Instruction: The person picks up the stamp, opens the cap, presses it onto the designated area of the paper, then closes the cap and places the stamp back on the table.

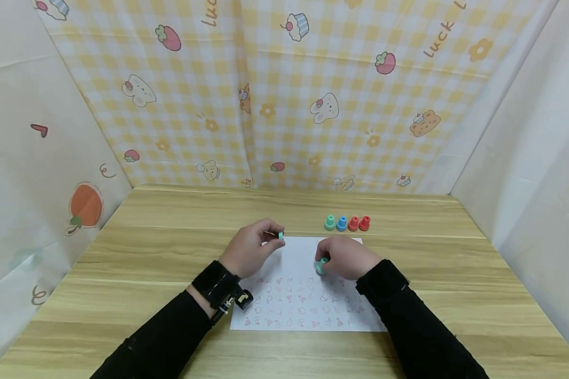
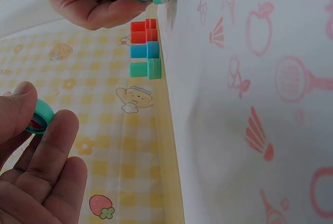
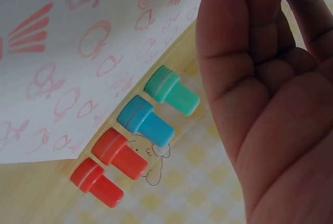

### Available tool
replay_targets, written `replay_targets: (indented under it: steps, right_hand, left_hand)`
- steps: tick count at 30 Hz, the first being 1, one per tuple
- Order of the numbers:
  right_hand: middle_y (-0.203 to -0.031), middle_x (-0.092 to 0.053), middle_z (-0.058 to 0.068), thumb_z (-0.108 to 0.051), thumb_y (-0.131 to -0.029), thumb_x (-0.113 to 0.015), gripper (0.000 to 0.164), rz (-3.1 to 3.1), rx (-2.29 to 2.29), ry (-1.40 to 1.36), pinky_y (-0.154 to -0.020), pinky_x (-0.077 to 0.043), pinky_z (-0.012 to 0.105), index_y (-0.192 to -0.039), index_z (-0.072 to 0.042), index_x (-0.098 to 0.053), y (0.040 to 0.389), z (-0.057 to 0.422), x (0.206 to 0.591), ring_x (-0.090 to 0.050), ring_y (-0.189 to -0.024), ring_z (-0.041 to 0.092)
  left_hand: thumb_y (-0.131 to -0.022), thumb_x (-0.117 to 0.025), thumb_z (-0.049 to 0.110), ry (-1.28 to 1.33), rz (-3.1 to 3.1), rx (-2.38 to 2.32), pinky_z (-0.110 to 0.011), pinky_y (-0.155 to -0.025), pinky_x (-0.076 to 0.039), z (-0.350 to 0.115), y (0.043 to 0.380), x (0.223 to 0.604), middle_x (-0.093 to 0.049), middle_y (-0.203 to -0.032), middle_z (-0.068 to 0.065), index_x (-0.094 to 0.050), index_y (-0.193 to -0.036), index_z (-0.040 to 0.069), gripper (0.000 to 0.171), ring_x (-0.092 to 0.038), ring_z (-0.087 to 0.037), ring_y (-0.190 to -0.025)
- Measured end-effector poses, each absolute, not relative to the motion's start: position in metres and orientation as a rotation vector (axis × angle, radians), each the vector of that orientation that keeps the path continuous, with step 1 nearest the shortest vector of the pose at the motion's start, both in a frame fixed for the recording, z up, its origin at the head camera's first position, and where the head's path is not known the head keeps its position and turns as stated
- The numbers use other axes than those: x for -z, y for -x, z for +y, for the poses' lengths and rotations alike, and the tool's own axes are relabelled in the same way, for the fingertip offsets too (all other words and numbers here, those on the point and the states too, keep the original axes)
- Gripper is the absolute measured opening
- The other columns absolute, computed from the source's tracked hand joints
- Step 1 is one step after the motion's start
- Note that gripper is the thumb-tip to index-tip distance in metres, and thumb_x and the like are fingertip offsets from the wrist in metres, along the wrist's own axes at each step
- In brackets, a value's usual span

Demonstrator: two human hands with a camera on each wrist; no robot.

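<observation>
My left hand (image 1: 251, 251) pinches a small green cap (image 2: 46, 111) between thumb and fingers, above the paper's upper left part. The left wrist view shows the cap's hollow, reddish inside. My right hand (image 1: 348, 258) grips a green toy stamp (image 1: 321, 267) by its narrow handle. Its wide end faces the white paper (image 1: 298, 252), very close to it; whether they touch I cannot tell. Rows of pink-red prints, such as shuttlecocks, rackets and fruit outlines, cover the paper's lower part. In the right wrist view the stamp is mostly hidden behind the fingers.
Beyond the paper's far edge a green stamp (image 1: 330, 223), a blue stamp (image 1: 342, 224) and two red stamps (image 1: 359, 223) stand upright in a row. The wooden table (image 1: 170, 210) ends at a yellow checked curtain (image 1: 194, 105), with white cloth at both sides.
</observation>
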State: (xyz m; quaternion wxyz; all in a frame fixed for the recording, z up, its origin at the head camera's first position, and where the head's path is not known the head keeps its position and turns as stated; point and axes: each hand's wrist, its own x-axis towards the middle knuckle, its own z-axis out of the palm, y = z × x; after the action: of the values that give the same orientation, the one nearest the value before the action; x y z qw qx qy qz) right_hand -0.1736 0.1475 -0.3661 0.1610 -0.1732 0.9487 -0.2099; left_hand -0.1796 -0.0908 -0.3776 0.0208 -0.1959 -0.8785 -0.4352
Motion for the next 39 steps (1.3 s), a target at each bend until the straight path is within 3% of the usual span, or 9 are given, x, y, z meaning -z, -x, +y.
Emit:
replay_targets:
  steps: [27,39]
  right_hand:
    - [-0.070,-0.058,-0.006,-0.014,-0.081,-0.069,0.004,2.712,0.538,0.491,-0.060,-0.043,0.026,-0.079,-0.018,-0.067,0.173,0.143,0.371,-0.052,-0.067,0.014]
    - [-0.082,-0.063,-0.003,-0.007,-0.082,-0.066,0.009,2.813,0.309,0.508,-0.081,-0.051,0.033,-0.084,-0.014,-0.070,0.166,0.131,0.371,-0.052,-0.075,0.014]
  left_hand:
    - [-0.087,-0.066,0.025,0.621,-2.690,1.344,-0.034,-0.088,-0.051,-0.091,0.180,0.378,-0.064,-0.095,0.014,-0.061,-0.102,0.026,0.016,-0.061,0.001,-0.086]
    - [-0.087,-0.066,0.025,0.599,-2.711,1.337,-0.034,-0.088,-0.050,-0.090,0.179,0.377,-0.063,-0.094,0.017,-0.061,-0.101,0.027,0.016,-0.061,0.002,-0.085]
